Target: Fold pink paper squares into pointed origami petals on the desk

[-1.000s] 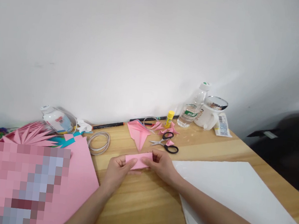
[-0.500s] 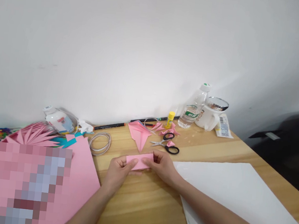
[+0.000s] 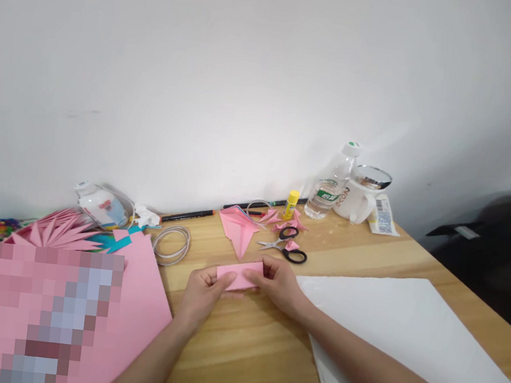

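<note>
A small folded pink paper strip [image 3: 241, 273] lies between both hands just above the wooden table [image 3: 239, 348]. My left hand [image 3: 201, 295] pinches its left end, thumb on top. My right hand [image 3: 278, 284] grips its right end with curled fingers. Black-handled scissors [image 3: 286, 248] lie just beyond the right hand. A folded pink paper shape [image 3: 237, 227] rests behind the strip.
A large pink sheet [image 3: 134, 300] covers the table's left; a large white sheet [image 3: 405, 335] covers the right. At the back stand a glue stick [image 3: 291, 204], water bottle [image 3: 332, 184], white cup [image 3: 361, 198], black pens [image 3: 186, 215], wire rings [image 3: 170, 243] and pink folded fans [image 3: 57, 233].
</note>
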Action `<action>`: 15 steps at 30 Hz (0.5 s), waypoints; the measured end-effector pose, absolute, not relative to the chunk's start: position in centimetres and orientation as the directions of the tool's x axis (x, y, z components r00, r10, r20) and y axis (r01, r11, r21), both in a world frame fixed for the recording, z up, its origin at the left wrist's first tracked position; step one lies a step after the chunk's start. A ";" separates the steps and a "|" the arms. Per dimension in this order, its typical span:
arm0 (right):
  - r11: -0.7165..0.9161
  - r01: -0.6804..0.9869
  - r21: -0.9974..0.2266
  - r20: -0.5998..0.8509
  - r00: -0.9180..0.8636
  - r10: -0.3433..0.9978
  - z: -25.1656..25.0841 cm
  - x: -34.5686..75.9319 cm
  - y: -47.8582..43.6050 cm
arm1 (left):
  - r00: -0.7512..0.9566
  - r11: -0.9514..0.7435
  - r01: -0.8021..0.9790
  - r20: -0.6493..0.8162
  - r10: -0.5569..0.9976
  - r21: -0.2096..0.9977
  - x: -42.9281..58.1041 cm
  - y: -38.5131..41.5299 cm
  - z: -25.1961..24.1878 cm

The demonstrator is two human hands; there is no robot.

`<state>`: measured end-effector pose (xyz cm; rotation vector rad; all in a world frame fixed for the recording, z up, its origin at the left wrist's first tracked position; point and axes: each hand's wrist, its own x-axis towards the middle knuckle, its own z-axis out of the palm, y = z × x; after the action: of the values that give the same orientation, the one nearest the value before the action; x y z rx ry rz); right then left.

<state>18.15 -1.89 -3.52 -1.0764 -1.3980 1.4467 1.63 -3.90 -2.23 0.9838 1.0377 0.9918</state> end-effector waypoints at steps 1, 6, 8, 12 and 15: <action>-0.032 -0.003 -0.999 -0.029 -0.285 0.958 -3.5 18.2 -1.9 | 0.206 0.246 -0.168 -0.210 0.956 0.955 1.6 -3.9 -2.2; -0.028 -0.011 -1.000 -0.023 -0.287 0.958 -3.6 18.2 -1.9 | 0.202 0.248 -0.156 -0.215 0.955 0.956 1.7 -4.0 -2.1; -0.024 -0.026 -0.999 -0.016 -0.294 0.956 -3.6 18.2 -1.9 | 0.196 0.251 -0.146 -0.221 0.955 0.957 1.7 -3.9 -2.2; -0.018 -0.021 -1.000 -0.010 -0.326 0.945 -3.6 18.1 -2.0 | 0.130 0.257 -0.065 -0.248 0.960 0.964 1.4 -3.6 -2.4; 0.006 0.054 -0.999 -0.013 -0.343 0.939 -3.4 18.1 -2.1 | 0.078 0.231 0.059 -0.236 0.969 0.971 1.3 -3.5 -2.2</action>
<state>18.09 -2.07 -3.39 -1.0654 -1.5046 1.4396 1.25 -3.49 -2.20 1.1076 1.2854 0.9498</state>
